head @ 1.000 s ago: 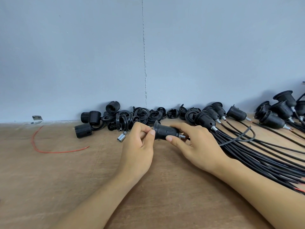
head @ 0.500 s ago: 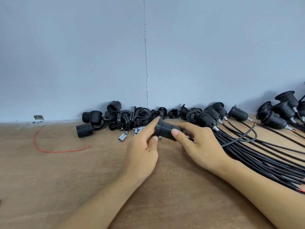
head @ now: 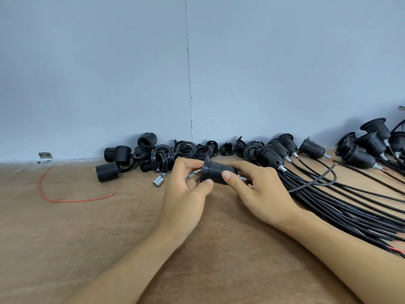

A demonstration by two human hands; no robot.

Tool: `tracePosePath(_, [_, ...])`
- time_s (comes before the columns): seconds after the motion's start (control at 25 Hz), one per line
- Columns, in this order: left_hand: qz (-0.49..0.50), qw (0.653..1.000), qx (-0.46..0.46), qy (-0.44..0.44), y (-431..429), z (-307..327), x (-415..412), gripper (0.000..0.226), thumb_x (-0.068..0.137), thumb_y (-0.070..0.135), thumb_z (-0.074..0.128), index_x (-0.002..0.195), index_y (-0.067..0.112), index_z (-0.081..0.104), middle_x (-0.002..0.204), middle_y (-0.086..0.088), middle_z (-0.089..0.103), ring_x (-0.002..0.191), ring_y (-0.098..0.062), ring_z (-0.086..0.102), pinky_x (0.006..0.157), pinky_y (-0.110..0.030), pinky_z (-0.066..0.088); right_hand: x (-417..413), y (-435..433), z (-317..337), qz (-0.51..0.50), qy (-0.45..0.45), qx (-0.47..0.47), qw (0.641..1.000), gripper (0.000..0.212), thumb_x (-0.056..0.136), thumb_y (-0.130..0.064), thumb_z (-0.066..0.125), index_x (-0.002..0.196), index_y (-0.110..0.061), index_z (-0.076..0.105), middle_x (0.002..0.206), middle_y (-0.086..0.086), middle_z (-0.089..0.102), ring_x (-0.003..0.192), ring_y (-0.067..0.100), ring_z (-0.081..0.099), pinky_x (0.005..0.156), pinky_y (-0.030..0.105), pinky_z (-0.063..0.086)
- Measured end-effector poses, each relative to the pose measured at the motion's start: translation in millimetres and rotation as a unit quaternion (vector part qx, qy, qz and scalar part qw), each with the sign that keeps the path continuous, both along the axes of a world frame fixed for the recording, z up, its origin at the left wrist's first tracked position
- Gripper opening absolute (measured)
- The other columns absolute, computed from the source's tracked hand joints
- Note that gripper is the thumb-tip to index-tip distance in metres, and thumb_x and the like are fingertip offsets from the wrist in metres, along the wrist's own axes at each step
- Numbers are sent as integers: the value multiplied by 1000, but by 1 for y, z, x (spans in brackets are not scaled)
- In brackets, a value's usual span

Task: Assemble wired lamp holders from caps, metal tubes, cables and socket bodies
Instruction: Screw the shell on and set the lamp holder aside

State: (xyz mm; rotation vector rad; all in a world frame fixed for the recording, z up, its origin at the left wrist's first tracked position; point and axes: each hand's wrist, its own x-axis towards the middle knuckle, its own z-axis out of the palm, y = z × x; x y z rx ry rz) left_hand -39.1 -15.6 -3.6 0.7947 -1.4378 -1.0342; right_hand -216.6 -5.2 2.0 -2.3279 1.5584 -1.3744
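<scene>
Both hands are on one black lamp holder (head: 215, 172), held at the centre of the table (head: 87, 238). Its flanged rim is pinched by the left hand (head: 186, 194), thumb below and fingers above. The ribbed body is gripped by the right hand (head: 263, 189), with a metal tube (head: 241, 177) showing at that end. Loose black parts (head: 164, 152) are piled along the wall, and finished holders (head: 274, 152) are laid to the right.

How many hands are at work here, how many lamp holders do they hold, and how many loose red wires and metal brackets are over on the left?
Hands: 2, the left hand and the right hand
Held lamp holder: 1
Loose red wire: 1
Metal bracket at the wall: 1
Total: 5
</scene>
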Motion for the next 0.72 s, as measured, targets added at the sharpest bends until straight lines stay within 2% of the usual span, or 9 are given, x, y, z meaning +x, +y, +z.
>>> tracePosePath(0.16, [33,999,3,-5,1,4,0,7,97,8,63,94,11,58,82,18,73,78,8,66,70,-4,45,-1,0,0,2,11,-5,1000,13,100,-51,50,106,-59,57,90,-42,61,82,-10,61,66,5,37])
tracePosePath(0.24, [43,999,8,-16,-1,3,1,11,99,17,63,90,12,59,77,22,70,74,10,63,67,-3,42,-2,-1,-1,10,13,-12,1000,20,100,-50,50,116,-46,61,91,-43,60,81,-12,60,68,5,37])
tracePosePath(0.32, [45,999,25,-14,-3,4,4,16,98,21,64,86,13,59,84,22,73,80,10,65,70,-4,43,-3,-2,-2,9,20,-17,1000,23,100,-49,51,119,-41,61,89,-44,59,75,-12,59,67,5,37])
tracePosePath(0.4, [39,998,47,-5,-5,3,6,15,97,14,66,84,11,57,98,17,77,93,4,70,79,-13,47,-3,-3,-3,3,30,-14,999,18,99,-49,52,116,-44,58,88,-46,57,70,-12,57,66,4,37])
tracePosePath(0.48, [34,998,59,-7,-5,2,6,13,95,2,64,92,14,57,104,12,77,99,0,71,88,-24,48,-4,-3,-3,-2,30,-10,999,17,99,-51,52,115,-47,54,89,-46,58,73,-12,58,66,4,37])
tracePosePath(0.52, [31,998,57,-18,-5,2,6,23,95,-2,62,101,20,59,107,15,77,102,0,70,93,-26,49,-4,-3,-3,-5,30,-10,999,17,99,-52,52,115,-47,54,91,-46,58,77,-13,59,68,4,37])
tracePosePath(0.64, [6,996,49,-73,-5,2,8,67,96,-12,54,130,46,50,114,37,67,110,11,64,97,-21,48,-6,-4,-3,-12,27,-3,1000,18,98,-56,48,114,-50,52,93,-43,61,84,-9,62,69,7,38])
tracePosePath(0.72, [0,994,45,-100,-7,1,8,74,96,-13,51,141,44,47,112,42,65,112,15,61,99,-19,45,-6,-5,-4,-17,28,4,999,20,96,-59,45,113,-51,52,90,-32,66,80,0,64,66,13,41])
